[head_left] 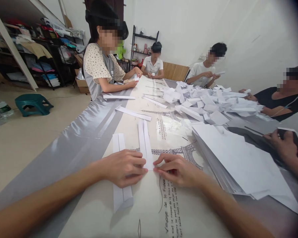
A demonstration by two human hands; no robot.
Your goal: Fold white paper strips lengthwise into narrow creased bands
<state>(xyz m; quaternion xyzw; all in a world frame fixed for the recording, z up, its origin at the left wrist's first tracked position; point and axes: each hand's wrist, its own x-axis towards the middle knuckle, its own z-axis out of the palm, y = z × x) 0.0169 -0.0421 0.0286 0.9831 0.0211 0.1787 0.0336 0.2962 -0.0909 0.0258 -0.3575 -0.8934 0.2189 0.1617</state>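
While a folded white paper strip (146, 142) is kept on the printed runner (86, 208) in the head view, its near end is pinched by both bare hands. At the strip's near left corner, the thumb and fingers of the left hand (126, 168) are closed together on the paper; at its near right corner, the edge is nipped between the drawn-in fingertips of the right hand (180, 168). To the left of the strip, a second strip (118, 143) is partly covered by the left hand. Just beyond the strip, a third strip (133, 113) is laid slantwise. To the strip's right, an Eiffel Tower drawing (188, 153) is printed, and farther right a stack of white sheets (238, 158) is spread. Beyond it to the right, folded papers (208, 102) are heaped. Nearer than the strip, the heading "Voyage de la France" (167, 205) can be read, set sideways; the smaller handwritten-style lines beside it are only partly legible. Far to the strip's right, a phone (291, 137) is held by a co-worker's hand (280, 145).
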